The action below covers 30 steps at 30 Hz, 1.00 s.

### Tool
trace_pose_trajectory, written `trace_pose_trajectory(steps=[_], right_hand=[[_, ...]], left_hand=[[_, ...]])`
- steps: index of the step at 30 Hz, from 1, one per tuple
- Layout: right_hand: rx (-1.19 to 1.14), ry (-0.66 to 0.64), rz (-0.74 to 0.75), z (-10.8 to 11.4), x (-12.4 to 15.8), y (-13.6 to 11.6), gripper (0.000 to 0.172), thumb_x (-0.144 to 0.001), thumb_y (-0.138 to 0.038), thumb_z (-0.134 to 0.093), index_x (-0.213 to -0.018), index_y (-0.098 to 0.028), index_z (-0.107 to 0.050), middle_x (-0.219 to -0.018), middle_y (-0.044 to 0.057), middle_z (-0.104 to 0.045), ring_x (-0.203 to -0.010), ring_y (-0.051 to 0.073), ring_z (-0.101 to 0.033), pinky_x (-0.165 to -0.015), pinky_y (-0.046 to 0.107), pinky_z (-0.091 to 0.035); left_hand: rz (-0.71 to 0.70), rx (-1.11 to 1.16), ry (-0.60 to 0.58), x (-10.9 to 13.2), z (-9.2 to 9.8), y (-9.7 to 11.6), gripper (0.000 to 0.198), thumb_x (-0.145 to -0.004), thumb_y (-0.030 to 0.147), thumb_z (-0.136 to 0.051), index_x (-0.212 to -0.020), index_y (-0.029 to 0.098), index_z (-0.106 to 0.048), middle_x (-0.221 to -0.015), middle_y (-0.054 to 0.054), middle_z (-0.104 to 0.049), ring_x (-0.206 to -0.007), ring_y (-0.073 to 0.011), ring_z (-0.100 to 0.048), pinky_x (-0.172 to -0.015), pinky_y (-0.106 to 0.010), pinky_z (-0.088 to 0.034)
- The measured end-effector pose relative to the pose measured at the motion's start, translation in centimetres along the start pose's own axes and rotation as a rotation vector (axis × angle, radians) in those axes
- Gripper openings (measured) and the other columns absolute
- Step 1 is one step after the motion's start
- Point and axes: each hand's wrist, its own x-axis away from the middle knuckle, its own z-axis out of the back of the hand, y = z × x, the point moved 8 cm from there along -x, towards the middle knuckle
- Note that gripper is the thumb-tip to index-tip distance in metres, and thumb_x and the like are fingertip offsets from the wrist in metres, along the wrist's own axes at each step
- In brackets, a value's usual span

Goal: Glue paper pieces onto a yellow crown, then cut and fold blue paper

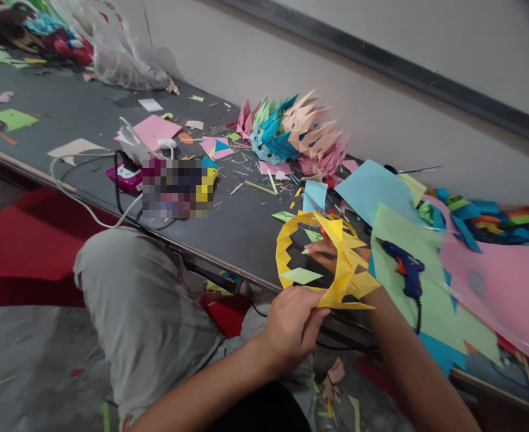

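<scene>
My left hand (293,321) pinches the lower edge of a yellow folded-paper ring (286,252) with pointed spikes on its right side, held above the table edge. Behind the ring, my right hand (327,255) reaches over the table, partly covered by the spikes. Its fingertips are together at a small light green paper piece. A light green paper diamond (302,276) shows within the ring's outline; whether it touches the ring I cannot tell. Folded green paper bits (284,216) lie just past the ring on the table.
A blue hot glue gun (408,270) rests on a light green sheet (390,240) at right, beside pink sheets (502,288). Spiky folded-paper pieces (291,135) stand against the wall. Cables (84,201), paper scraps and a plastic bag (120,60) occupy the left; a red chair (34,240) stands below.
</scene>
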Motion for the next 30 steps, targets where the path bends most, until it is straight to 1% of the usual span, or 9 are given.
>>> trace_pose_trajectory(steps=[3,7,9,12,14,17,20,24,30], right_hand=[[0.009,-0.061,0.144,-0.4,-0.7,-2.2,0.020,-0.085,-0.028,-0.046,-0.086,-0.026,-0.066,-0.094,0.003,-0.070,-0.088,0.021,-0.065,-0.088,0.040,-0.050],[0.109,0.026,0.374,0.1,-1.1,-5.1,0.022,-0.089,-0.023,-0.042,-0.089,-0.025,-0.064,-0.092,0.004,-0.069,-0.086,0.018,-0.065,-0.085,0.038,-0.051],[0.141,0.043,0.442,-0.1,-1.2,-5.9,0.022,-0.090,-0.020,-0.041,-0.093,-0.025,-0.062,-0.091,0.004,-0.068,-0.084,0.016,-0.065,-0.080,0.034,-0.053],[0.128,0.060,0.454,-0.4,-1.5,-6.1,0.022,-0.090,-0.018,-0.042,-0.098,-0.024,-0.061,-0.093,0.006,-0.065,-0.084,0.015,-0.064,-0.074,0.031,-0.055],[0.098,0.049,0.454,-0.7,-1.4,-5.9,0.024,-0.089,-0.017,-0.042,-0.104,-0.025,-0.059,-0.095,0.006,-0.065,-0.086,0.016,-0.063,-0.074,0.031,-0.055],[0.061,-0.006,0.502,-1.3,-0.8,-5.7,0.030,-0.089,-0.019,-0.043,-0.117,-0.024,-0.053,-0.104,0.007,-0.065,-0.096,0.017,-0.061,-0.082,0.035,-0.053],[0.065,-0.070,0.540,-1.6,-0.2,-5.7,0.040,-0.088,-0.029,-0.046,-0.127,-0.019,-0.046,-0.114,0.010,-0.062,-0.109,0.021,-0.055,-0.092,0.040,-0.048],[0.093,-0.129,0.552,-1.8,0.1,-6.1,0.041,-0.090,-0.032,-0.043,-0.128,-0.016,-0.046,-0.119,0.012,-0.060,-0.115,0.021,-0.052,-0.094,0.041,-0.046],[0.129,-0.119,0.576,-2.2,0.0,-6.1,0.038,-0.092,-0.029,-0.038,-0.126,-0.015,-0.049,-0.119,0.011,-0.061,-0.115,0.020,-0.052,-0.095,0.039,-0.046]], left_hand=[[0.001,0.015,-0.001,-0.1,0.0,0.0,0.016,-0.091,0.019,-0.040,-0.103,0.014,-0.051,-0.078,-0.007,-0.064,-0.069,-0.0166,-0.060,-0.063,-0.027,-0.047],[0.018,0.029,-0.011,-0.2,0.0,-0.1,0.016,-0.092,0.020,-0.039,-0.101,0.014,-0.052,-0.076,-0.006,-0.064,-0.067,-0.0164,-0.059,-0.061,-0.027,-0.047],[0.025,0.040,-0.014,-0.2,0.0,-0.1,0.016,-0.091,0.020,-0.040,-0.100,0.014,-0.052,-0.075,-0.006,-0.064,-0.066,-0.0163,-0.059,-0.060,-0.027,-0.047],[0.039,0.057,-0.021,-0.2,-0.1,-0.3,0.016,-0.091,0.020,-0.040,-0.099,0.014,-0.053,-0.075,-0.007,-0.064,-0.065,-0.0164,-0.059,-0.059,-0.027,-0.047],[0.041,0.072,-0.027,-0.2,-0.1,-0.3,0.016,-0.091,0.019,-0.041,-0.099,0.014,-0.053,-0.076,-0.007,-0.065,-0.067,-0.0167,-0.060,-0.060,-0.027,-0.047],[0.040,0.085,-0.029,-0.2,-0.2,-0.2,0.015,-0.090,0.018,-0.041,-0.099,0.014,-0.053,-0.078,-0.007,-0.065,-0.068,-0.0166,-0.060,-0.061,-0.027,-0.047],[0.038,0.083,-0.020,-0.2,-0.1,-0.2,0.015,-0.090,0.018,-0.042,-0.099,0.014,-0.053,-0.077,-0.007,-0.065,-0.068,-0.0165,-0.060,-0.062,-0.027,-0.047],[0.043,0.084,-0.023,-0.2,-0.2,-0.3,0.014,-0.090,0.019,-0.042,-0.099,0.014,-0.053,-0.077,-0.007,-0.065,-0.068,-0.0164,-0.060,-0.061,-0.027,-0.046],[0.039,0.072,-0.036,-0.3,-0.4,-0.3,0.015,-0.091,0.020,-0.041,-0.098,0.014,-0.053,-0.076,-0.007,-0.065,-0.067,-0.0165,-0.060,-0.061,-0.027,-0.047]])
